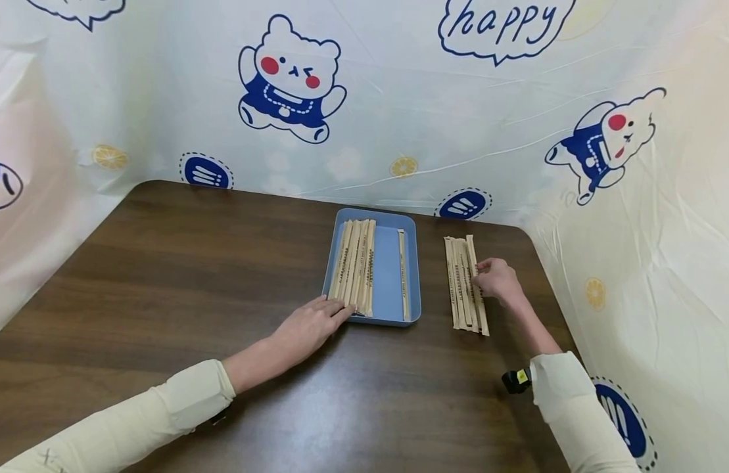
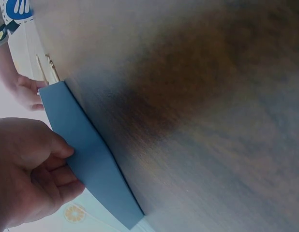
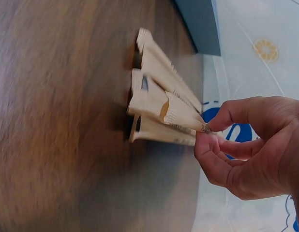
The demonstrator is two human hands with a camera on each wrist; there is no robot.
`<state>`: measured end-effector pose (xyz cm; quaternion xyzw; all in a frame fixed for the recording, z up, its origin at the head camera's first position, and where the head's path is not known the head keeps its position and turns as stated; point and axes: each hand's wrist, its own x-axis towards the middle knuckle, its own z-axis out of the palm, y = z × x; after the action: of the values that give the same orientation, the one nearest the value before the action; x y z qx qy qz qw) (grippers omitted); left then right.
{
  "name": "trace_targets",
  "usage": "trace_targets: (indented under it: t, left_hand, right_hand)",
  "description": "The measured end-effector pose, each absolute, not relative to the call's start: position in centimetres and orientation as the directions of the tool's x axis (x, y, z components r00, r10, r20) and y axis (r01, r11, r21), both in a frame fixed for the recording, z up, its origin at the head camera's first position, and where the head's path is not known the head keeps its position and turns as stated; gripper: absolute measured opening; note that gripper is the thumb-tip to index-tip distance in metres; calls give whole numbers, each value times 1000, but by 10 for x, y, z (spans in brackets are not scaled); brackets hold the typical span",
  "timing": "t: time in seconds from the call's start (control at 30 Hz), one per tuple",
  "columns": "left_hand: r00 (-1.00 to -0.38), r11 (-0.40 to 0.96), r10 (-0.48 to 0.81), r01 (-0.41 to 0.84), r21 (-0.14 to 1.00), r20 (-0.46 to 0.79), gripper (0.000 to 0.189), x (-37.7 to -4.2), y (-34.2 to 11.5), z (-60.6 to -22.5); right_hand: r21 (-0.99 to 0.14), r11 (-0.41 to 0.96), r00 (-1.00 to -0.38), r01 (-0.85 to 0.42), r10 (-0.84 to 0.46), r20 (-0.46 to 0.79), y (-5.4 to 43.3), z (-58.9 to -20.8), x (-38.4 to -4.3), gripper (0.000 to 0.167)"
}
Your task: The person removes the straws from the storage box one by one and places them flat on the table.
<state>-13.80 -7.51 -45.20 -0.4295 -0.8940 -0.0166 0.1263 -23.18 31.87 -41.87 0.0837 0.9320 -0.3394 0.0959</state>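
Note:
A blue tray (image 1: 388, 263) holds several paper-wrapped chopsticks (image 1: 353, 266) side by side on its left and a single wrapped pair (image 1: 403, 274) along its right. My left hand (image 1: 311, 328) grips the tray's near left corner; in the left wrist view its thumb lies against the outer wall. To the right of the tray, several more wrapped chopsticks (image 1: 461, 282) lie in a row on the table. My right hand (image 1: 499, 281) pinches one wrapped pair (image 3: 183, 113) between thumb and fingers at that row's right side.
The brown wooden table (image 1: 222, 256) extends to the left and in front of the tray. A patterned cloth (image 1: 376, 98) with printed bears hangs behind and at both sides. A dark strapped device (image 1: 516, 380) sits on the right wrist.

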Motion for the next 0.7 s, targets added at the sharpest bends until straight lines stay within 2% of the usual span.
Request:
trace_targets:
  t: [0.17,0.7]
  left_hand:
    - [-595,627,764,775,-73,251,49,-139,-75,-453]
    - [-602,631,760,774,-55,247,46,-139,-75,-452]
  right_hand:
    - [-597,765,-962,241,109,-249,328,-424,-233,41]
    - [-629,705,-932,328,132,-338,345,-438,-246,41]
